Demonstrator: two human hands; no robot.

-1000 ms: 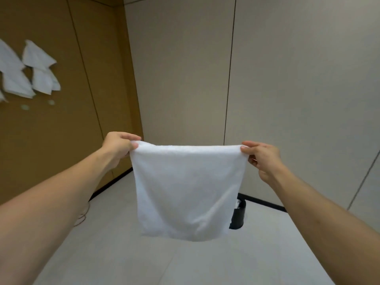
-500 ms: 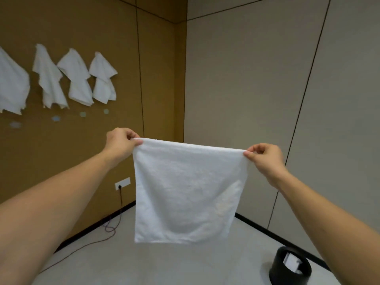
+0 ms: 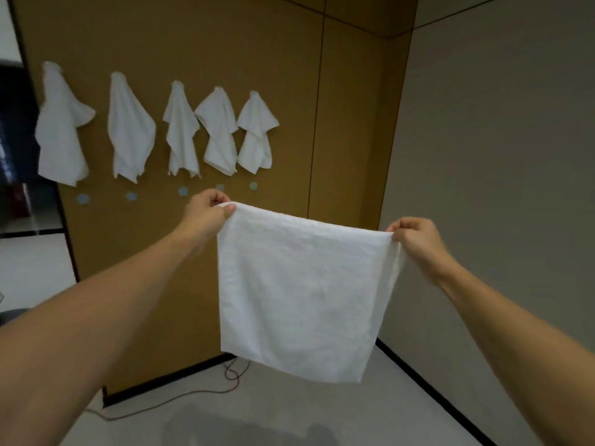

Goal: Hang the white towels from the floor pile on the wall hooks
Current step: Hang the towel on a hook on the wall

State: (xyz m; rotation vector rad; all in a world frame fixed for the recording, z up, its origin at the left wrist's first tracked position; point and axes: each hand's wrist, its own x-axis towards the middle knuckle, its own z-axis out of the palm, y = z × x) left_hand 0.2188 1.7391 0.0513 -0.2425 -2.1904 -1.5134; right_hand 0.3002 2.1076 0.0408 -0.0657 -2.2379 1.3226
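Pinching the top corners of one white towel [image 3: 299, 294], the left hand [image 3: 206, 215] and right hand [image 3: 418, 243] hold it spread in the air with curled fingers. Behind it, the brown wall [image 3: 289, 59], half out of view before, shows five hung towels [image 3: 180, 130] over five round hooks [image 3: 182, 191].

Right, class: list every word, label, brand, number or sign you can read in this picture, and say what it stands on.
None can be read.
The square white cloth towel held up by the left hand and right hand: no label or print shows.
The five hanging white towels: plain.
The small pale round stickers on the brown wall panel: blank or too blurred.
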